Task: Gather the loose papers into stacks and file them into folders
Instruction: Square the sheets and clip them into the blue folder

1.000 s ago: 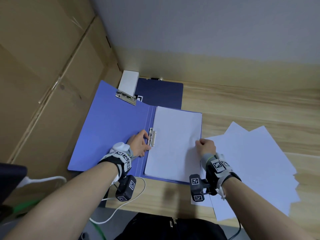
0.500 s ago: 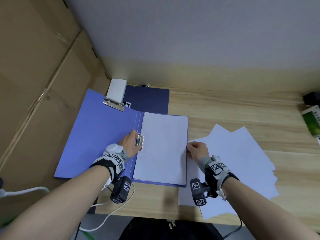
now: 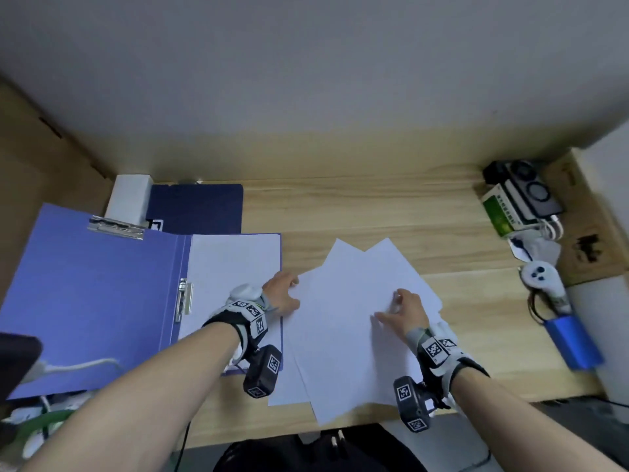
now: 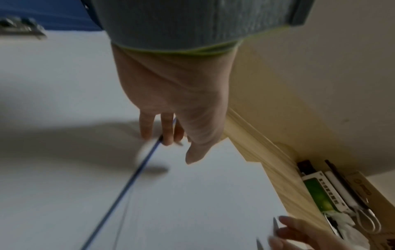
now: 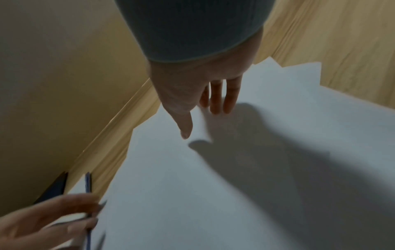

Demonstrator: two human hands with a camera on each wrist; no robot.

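A fanned pile of loose white paper sheets lies on the light wooden tabletop, just right of an open blue folder. The left hand touches the pile's left edge; the right hand rests spread on top. Thin, floppy and slippery, the sheets seem best squared from opposite edges.

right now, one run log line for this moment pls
stage: gathering | left hand: at loose papers' left edge | right hand: fingers resting on loose papers | open folder: one stack filed
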